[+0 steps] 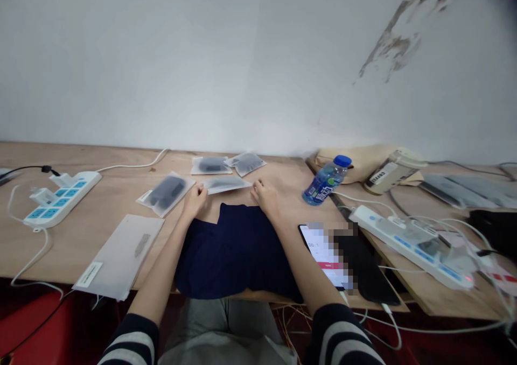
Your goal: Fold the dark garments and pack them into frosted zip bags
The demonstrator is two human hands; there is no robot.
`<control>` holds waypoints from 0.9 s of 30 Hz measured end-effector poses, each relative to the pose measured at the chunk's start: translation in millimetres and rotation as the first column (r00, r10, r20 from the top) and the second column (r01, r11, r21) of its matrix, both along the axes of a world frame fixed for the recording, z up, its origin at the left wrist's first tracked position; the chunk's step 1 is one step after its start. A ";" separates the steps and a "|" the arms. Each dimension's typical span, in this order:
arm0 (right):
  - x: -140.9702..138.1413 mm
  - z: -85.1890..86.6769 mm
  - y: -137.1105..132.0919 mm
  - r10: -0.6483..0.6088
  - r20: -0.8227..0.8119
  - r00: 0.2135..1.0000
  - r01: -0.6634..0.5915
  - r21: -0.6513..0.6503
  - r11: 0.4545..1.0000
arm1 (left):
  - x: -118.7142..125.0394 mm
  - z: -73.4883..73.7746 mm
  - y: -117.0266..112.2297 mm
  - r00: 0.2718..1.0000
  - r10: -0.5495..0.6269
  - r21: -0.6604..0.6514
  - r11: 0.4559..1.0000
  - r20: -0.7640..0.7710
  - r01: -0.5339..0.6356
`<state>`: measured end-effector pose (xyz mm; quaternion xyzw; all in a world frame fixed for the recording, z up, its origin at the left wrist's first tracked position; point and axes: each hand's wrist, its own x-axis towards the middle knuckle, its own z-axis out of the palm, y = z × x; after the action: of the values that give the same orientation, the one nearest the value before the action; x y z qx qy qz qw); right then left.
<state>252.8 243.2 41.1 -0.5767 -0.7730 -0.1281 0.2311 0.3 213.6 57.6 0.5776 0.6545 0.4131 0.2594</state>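
A dark navy cloth [236, 252] lies on the wooden table [97, 214] in front of me, hanging a little over the near edge. My left hand [195, 201] rests closed at the cloth's far left corner and seems to pinch its edge. At the far right corner my right hand [264, 196] lies with its fingers curled on the cloth's edge. Just beyond both hands lies a clear bag with a dark item inside [226, 184].
Other clear bags with dark items [166, 192] [210, 165] [246, 163] lie beyond. An empty frosted bag [121, 256] sits left. A white power strip [60, 198] is far left. Right: a water bottle [327, 181], a phone [323, 254], another power strip [407, 244], cables.
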 end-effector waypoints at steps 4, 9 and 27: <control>9.8 31.2 -15.6 0.013 -0.097 0.995 -0.001 0.126 0.992 | -5.5 19.8 -8.2 0.999 -0.019 0.042 0.999 0.051 0.017; 13.1 88.4 -81.6 0.106 -0.154 0.982 -0.083 0.153 0.985 | -18.1 56.6 -43.4 0.990 -0.016 0.072 0.997 0.141 0.005; 9.2 85.0 -204.0 0.307 -0.396 0.866 -0.438 -0.302 0.847 | -10.4 16.5 -167.4 0.970 0.005 -0.285 0.956 0.242 0.066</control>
<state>262.0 39.2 126.1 -0.4601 -0.8307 0.1723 0.2618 -10.1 46.2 74.1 0.4891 0.6629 0.3751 0.4250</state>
